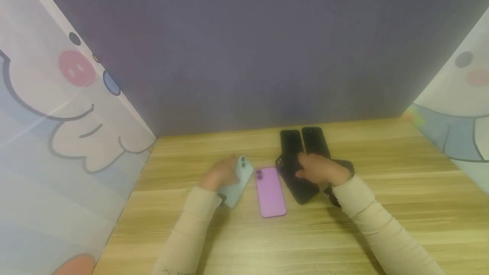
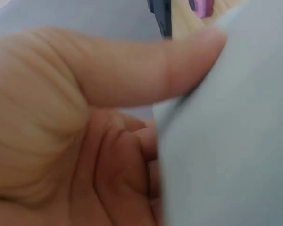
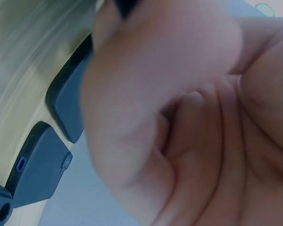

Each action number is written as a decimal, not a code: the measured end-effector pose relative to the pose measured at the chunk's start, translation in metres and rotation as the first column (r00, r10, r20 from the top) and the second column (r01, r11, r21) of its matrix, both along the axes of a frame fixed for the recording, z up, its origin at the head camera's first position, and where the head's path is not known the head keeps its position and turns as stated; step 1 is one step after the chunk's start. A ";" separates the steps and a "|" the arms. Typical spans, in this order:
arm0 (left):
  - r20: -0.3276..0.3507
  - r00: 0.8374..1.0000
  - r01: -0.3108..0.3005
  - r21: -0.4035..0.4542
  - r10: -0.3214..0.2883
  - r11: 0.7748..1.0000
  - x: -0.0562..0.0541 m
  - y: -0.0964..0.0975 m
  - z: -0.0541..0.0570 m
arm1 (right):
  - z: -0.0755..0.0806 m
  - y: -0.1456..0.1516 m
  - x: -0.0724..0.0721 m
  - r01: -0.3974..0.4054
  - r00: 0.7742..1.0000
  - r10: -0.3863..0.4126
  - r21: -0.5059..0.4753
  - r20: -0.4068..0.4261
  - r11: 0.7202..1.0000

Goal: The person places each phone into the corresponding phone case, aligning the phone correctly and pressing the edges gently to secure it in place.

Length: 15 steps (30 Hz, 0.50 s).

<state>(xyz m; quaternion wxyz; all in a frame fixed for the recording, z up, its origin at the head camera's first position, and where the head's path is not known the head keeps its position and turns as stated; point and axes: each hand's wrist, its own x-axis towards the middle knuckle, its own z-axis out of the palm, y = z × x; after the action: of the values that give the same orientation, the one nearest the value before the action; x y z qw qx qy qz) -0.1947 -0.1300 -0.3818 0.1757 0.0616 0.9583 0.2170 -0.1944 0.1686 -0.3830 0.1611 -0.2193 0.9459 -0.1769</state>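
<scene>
My left hand (image 1: 220, 174) holds a light-blue phone (image 1: 238, 185) at its left edge. The left wrist view shows the thumb (image 2: 146, 70) against the pale back (image 2: 231, 127), with the other fingers curled behind it. A purple-pink phone (image 1: 272, 194) lies camera-side up between my hands. To its right, my right hand (image 1: 321, 169) pinches a slanted black phone (image 1: 304, 192), its camera corner toward the upper left. In the right wrist view a dark corner (image 3: 126, 5) shows at the curled fingers; the rest of the grip is hidden.
Two more black phones (image 1: 291, 140) lie side by side farther back. Another dark phone (image 1: 345, 164) and a dark round-edged piece (image 1: 332, 197) lie partly hidden by my right wrist. A grey panel (image 1: 244, 54) rises behind the wooden table (image 1: 183, 152), with cartoon-printed sheets (image 1: 68, 118) at both sides.
</scene>
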 end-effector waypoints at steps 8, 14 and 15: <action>-0.031 0.999 -0.008 0.144 0.013 0.990 -0.007 -0.002 0.002 | 0.005 0.010 -0.008 0.017 0.998 -0.019 -0.029 -0.057 0.999; -0.076 0.997 -0.003 0.307 0.027 0.952 -0.012 -0.003 -0.001 | 0.001 0.016 -0.017 0.083 0.983 -0.097 -0.095 -0.153 0.992; -0.087 0.995 -0.009 0.347 0.042 0.938 -0.013 -0.003 -0.002 | 0.000 0.017 -0.019 0.093 0.981 -0.110 -0.109 -0.162 0.990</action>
<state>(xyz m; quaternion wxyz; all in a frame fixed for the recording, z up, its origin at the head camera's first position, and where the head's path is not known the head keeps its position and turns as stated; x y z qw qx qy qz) -0.2078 -0.1332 -0.3834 0.1146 0.0892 0.9129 0.3814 -0.2136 0.1856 -0.3826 0.0603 -0.1927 0.9558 -0.2136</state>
